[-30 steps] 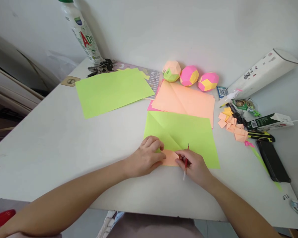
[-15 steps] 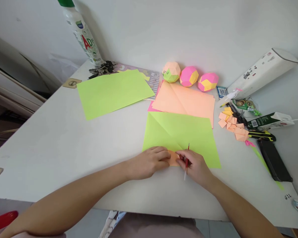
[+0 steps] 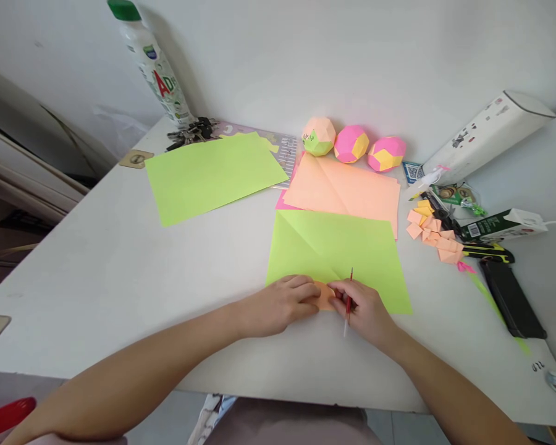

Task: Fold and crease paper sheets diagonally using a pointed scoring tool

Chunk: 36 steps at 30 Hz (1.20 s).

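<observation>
light: bright, even daylight | shadows: soft, faint | glare: washed-out white wall | focus: sharp centre | edges: wide-angle bending

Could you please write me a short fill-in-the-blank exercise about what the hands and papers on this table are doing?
1. Both hands press a small ____ paper piece lying on the green sheet.
2. The right hand also holds a red ____.
3. The left hand rests at the green sheet's near ____ corner.
4. Behind the orange sheets sit ____ paper balls.

Missing words: orange; pen; left; three
</observation>
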Tool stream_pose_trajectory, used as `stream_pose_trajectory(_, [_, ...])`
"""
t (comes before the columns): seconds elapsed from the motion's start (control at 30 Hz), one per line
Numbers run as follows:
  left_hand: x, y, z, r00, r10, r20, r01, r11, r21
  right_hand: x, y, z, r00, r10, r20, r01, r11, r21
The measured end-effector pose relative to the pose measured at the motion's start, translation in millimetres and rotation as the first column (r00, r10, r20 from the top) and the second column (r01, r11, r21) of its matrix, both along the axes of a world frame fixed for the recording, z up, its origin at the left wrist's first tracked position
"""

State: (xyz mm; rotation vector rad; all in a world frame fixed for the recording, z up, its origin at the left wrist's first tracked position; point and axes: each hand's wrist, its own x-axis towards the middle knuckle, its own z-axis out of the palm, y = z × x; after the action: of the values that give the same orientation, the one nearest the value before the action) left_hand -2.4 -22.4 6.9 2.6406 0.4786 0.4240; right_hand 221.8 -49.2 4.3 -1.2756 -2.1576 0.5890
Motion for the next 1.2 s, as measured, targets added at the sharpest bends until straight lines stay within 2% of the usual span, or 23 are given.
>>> stream_pose_trajectory(0.3, [-0.7,6.8,-2.4,0.999,-0.009,0.043,0.015,0.992,-0.126,1.3,-0.1,0.9,1.0,0.017,0.005,-0.016,1.0,-0.025])
stream_pose_trajectory(0.57, [3.1,2.7,7.6,0.994,-0.027,-0.109,0.025,0.999,-0.026,2.9,-0.4,-1.1,1.0,0.004,-0.025,-0.005,1.0,-0.03])
stream_pose_trajectory(0.63, [4.9,0.4,7.3,0.99,-0.02,-0.138,0.023,1.0,0.016,4.3,-0.1,2.4,0.997,-0.018,-0.08,0.011,0.996,-0.083])
stream_pose_trajectory(0.7, [6.9,-2.2,5.3,0.989,-0.001,-0.146,0.012,0.997,0.07,6.7,-0.5,7.1,0.984,-0.064,-0.166,0.031,0.98,-0.194])
stream_pose_trajectory(0.83, [10.8,-6.6,2.1,0.989,0.027,-0.147,-0.004,0.987,0.159,14.6,-5.6,12.2,0.908,-0.193,-0.373,0.011,0.899,-0.437])
stream_pose_trajectory(0.93, [13.1,-9.5,2.7,0.987,0.043,-0.156,-0.012,0.981,0.192,20.1,-11.8,12.8,0.86,-0.23,-0.456,-0.052,0.848,-0.527])
stream_pose_trajectory(1.03, [15.4,-12.1,4.1,0.983,0.052,-0.177,-0.017,0.981,0.195,22.7,-16.0,17.9,0.894,-0.209,-0.395,-0.039,0.844,-0.535])
stream_pose_trajectory(1.13, [17.7,-14.2,3.9,0.976,0.065,-0.207,-0.026,0.982,0.187,23.1,-17.2,26.5,0.962,-0.136,-0.238,0.008,0.883,-0.47])
stream_pose_trajectory(1.2, [18.8,-15.0,2.8,0.974,0.069,-0.215,-0.029,0.983,0.183,22.9,-17.9,29.8,0.981,-0.076,-0.181,-0.006,0.908,-0.419])
